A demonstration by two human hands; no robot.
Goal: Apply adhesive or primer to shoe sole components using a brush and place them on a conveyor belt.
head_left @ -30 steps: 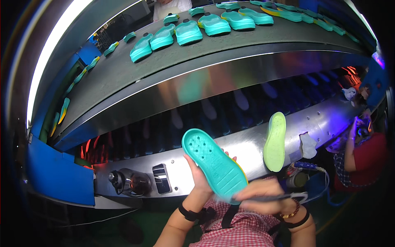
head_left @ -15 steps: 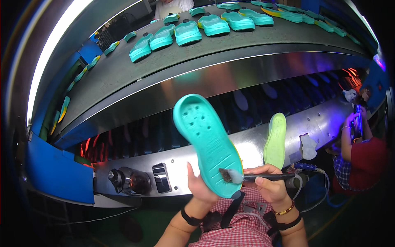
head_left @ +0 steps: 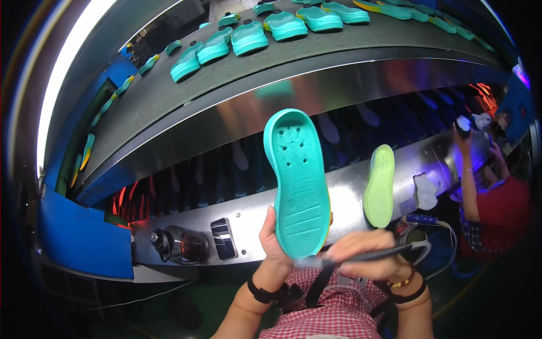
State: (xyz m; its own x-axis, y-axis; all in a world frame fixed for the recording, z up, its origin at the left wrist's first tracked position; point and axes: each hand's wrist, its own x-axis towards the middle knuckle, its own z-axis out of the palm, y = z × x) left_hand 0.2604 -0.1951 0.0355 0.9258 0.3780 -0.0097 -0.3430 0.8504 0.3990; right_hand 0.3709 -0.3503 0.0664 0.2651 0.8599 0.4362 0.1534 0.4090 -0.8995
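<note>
My left hand (head_left: 275, 244) grips the heel end of a teal shoe sole (head_left: 297, 181), held upright with its hollow, dotted inner face toward me. My right hand (head_left: 370, 252) holds a dark-handled brush (head_left: 361, 257) lying across, its pale tip touching the bottom edge of the sole. A pale green sole (head_left: 379, 186) lies on the steel ledge (head_left: 237, 217) just right of the held one.
Several teal soles (head_left: 248, 37) ride a dark curved conveyor belt (head_left: 169, 96) above. A black knob and a switch (head_left: 223, 238) sit on the ledge at left, beside a blue panel (head_left: 84, 237). Another person in red (head_left: 497, 209) works at right.
The teal sole has swung from tilted to upright and risen. My right hand with the brush moved right along the sole's lower edge.
</note>
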